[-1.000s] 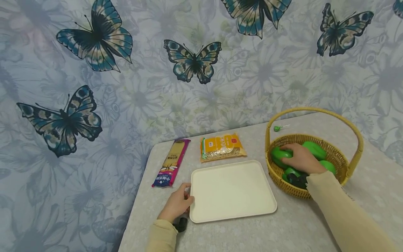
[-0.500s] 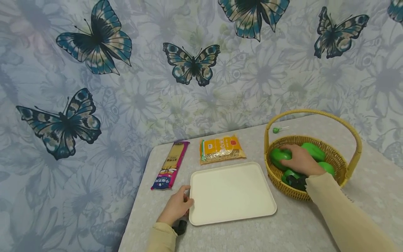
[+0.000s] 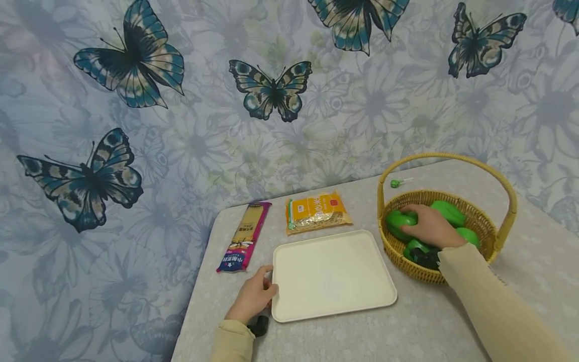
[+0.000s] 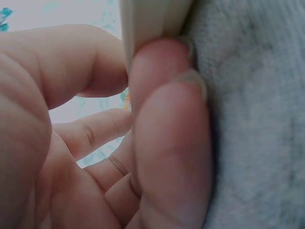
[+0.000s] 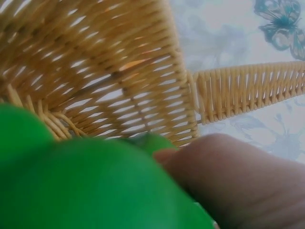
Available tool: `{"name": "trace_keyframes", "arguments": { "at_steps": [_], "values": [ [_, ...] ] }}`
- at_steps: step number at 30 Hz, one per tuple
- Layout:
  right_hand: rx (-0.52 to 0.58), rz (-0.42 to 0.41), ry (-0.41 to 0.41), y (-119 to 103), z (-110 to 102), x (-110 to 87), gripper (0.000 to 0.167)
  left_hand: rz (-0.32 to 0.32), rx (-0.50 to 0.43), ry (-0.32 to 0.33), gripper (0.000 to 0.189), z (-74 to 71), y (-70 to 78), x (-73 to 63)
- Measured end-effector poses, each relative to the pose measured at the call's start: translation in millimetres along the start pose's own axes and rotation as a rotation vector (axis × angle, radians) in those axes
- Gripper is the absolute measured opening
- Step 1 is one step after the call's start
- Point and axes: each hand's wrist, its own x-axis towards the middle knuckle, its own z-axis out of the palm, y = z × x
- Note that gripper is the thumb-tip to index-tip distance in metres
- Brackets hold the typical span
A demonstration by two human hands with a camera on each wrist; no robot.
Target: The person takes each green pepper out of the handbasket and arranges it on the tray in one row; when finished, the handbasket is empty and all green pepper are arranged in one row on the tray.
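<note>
In the head view, my left hand (image 3: 251,295) is at the left edge of a cream rectangular tray (image 3: 333,276) lying on the table. The left wrist view shows its fingers and thumb pinching the tray's rim (image 4: 152,21), with some fingertips beneath it. My right hand (image 3: 431,227) reaches into a yellow wicker basket (image 3: 409,269) and grips a smooth, rounded green fruit or vegetable (image 3: 398,224), its exact kind unclear. Up close in the right wrist view, glossy green surfaces (image 5: 95,186) fill the lower left, with a finger (image 5: 228,176) against them.
Other green pieces (image 3: 448,213) lie in the basket, whose tall handle (image 3: 445,155) arches overhead. Behind the tray is an orange bag of grain (image 3: 318,213). A purple and gold packet (image 3: 244,239) lies left. A small green lollipop-like thing (image 3: 395,184) sits near the wall.
The head view has shifted slightly. Both hands keep their places, the left at the tray's edge and the right on the green piece in the basket.
</note>
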Motion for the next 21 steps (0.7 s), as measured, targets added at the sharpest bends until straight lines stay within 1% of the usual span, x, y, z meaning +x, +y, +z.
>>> {"name": "trace_keyframes", "arguments": {
  "at_steps": [5,7,11,12,16,21],
  "values": [
    [0.026,-0.002,0.010,-2.4,-1.3,0.0,0.059,0.005,0.005,0.015,0.057,0.7,-1.5,-0.1],
    [0.036,-0.001,0.016,-2.4,-1.3,-0.6,0.059,0.008,0.004,0.012,0.058,0.7,-0.9,-0.2],
    [0.064,0.012,0.038,-3.1,-0.6,-1.8,0.064,0.017,0.009,0.010,0.058,0.8,-0.3,-0.1],
    [0.071,0.021,0.040,-3.4,-0.3,-2.3,0.065,0.010,0.010,0.011,0.057,0.8,-0.2,-0.3],
    [0.098,0.056,0.046,-2.5,0.2,-4.2,0.060,0.010,0.013,0.016,0.056,0.9,0.1,-0.7],
    [0.109,0.039,0.057,-0.9,-1.9,-4.3,0.050,0.029,0.006,0.015,0.056,2.0,1.1,-1.2]
  ]
}}
